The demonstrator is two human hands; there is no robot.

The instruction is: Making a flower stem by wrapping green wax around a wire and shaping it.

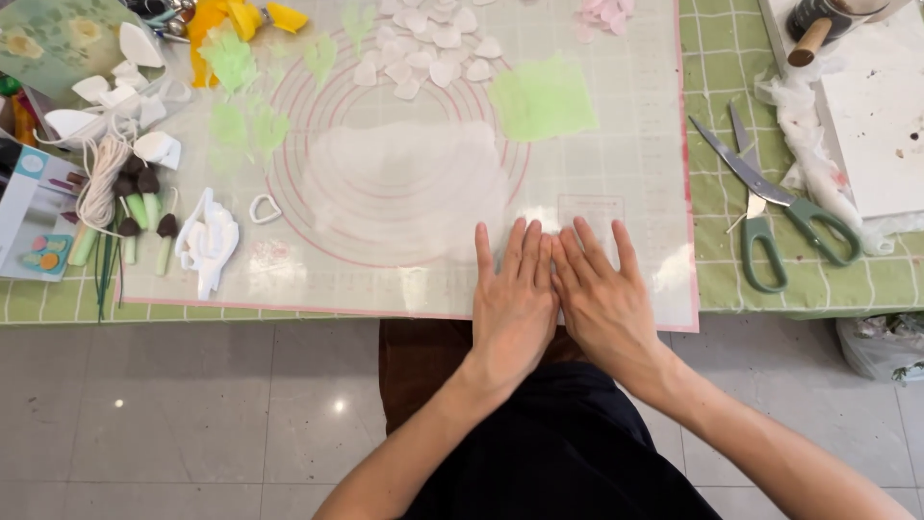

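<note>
My left hand (513, 294) and my right hand (602, 294) lie flat, side by side, palms down on the near edge of a translucent mat (616, 173) printed with red rings. Their fingers are stretched out and close together, and neither holds anything. Just beyond the fingertips spreads a thin rolled-out white sheet (404, 188) in the middle of the mat. Farther back lie several white petal cut-outs (433, 48) and a pale green rolled piece (542, 96).
Green-handled scissors (770, 207) rest on the green checked cloth to the right, beside a white board (881, 125). At the left are green leaf cut-outs (245, 87), white cutters (207, 241), a coil of white wire (101, 183), stems with dark tips (135, 217) and a box (29, 217).
</note>
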